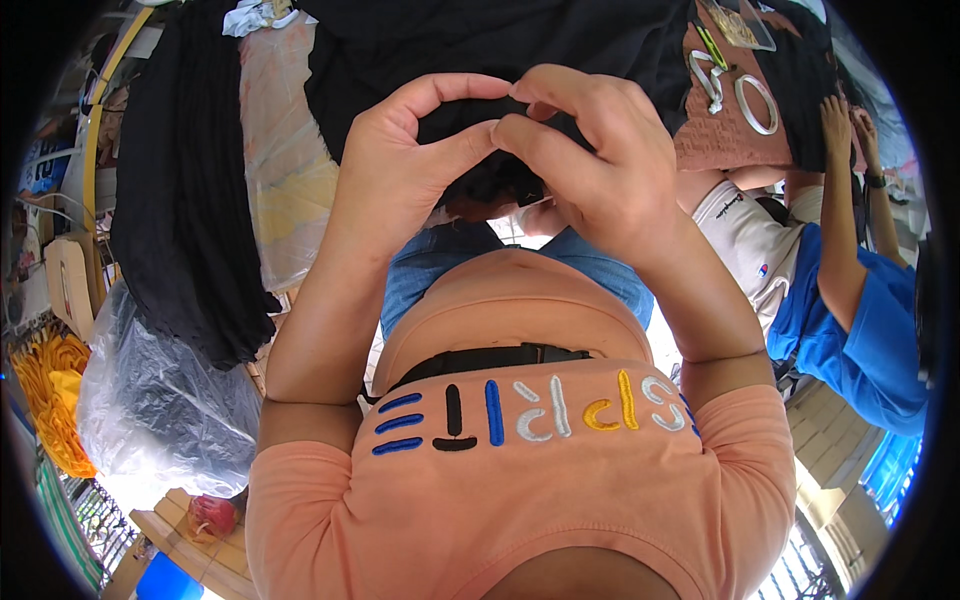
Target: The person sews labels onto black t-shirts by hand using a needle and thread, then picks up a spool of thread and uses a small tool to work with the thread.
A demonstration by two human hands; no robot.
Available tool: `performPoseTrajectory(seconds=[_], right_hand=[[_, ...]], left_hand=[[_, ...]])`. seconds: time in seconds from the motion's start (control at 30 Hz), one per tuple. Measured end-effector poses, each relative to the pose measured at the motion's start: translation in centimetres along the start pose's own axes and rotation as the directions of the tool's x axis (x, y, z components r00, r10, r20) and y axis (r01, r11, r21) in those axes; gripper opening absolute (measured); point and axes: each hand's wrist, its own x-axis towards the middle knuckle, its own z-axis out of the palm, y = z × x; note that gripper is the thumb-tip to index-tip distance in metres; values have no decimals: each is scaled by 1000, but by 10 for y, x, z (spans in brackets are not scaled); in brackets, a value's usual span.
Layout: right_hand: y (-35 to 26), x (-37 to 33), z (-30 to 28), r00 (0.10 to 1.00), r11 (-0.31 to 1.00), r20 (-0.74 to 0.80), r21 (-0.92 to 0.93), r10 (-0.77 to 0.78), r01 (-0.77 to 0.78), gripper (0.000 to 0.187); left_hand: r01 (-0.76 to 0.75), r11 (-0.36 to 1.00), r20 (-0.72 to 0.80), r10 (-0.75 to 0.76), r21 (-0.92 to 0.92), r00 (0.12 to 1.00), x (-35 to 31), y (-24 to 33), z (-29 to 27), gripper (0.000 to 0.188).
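In front of my body, my left hand [400, 155] and my right hand [615, 150] are raised with their fingertips meeting. Thumb and index finger of each are brought together in a pinch, and the remaining right fingers curl under. Whatever is between the fingertips is too small or hidden to make out. A large black cloth [430, 45] lies across the table behind and beneath my hands. Its dark folds hang near my lap, below the fingers.
Right of the black cloth lie a white ring [742, 100], a white strip [714, 85], green thread snips [711, 46] and a clear bag [742, 22]. Another person in a blue shirt [850, 330] works there. Black cloth [185, 180] and a clear plastic bag [160, 380] hang at left.
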Motion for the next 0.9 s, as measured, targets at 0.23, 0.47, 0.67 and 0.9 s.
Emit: performPoseTrajectory(seconds=[0.23, 0.47, 0.67, 0.9], right_hand=[[-2, -6, -3, 996, 997, -52, 31, -66, 68, 30], [-5, -10, -11, 900, 800, 89, 427, 428, -422, 18], [-8, -9, -12, 618, 273, 269, 719, 739, -639, 11], [-9, -8, -17, 526, 209, 365, 633, 768, -745, 15]], left_hand=[[59, 998, -9, -59, -16, 998, -1, 13, 8, 22], [53, 999, -61, -52, 13, 997, 2, 10, 8, 25], [-38, 997, -104, 44, 61, 994, 4, 5, 10, 23], [-30, 997, -82, 36, 73, 996, 5, 5, 8, 23]])
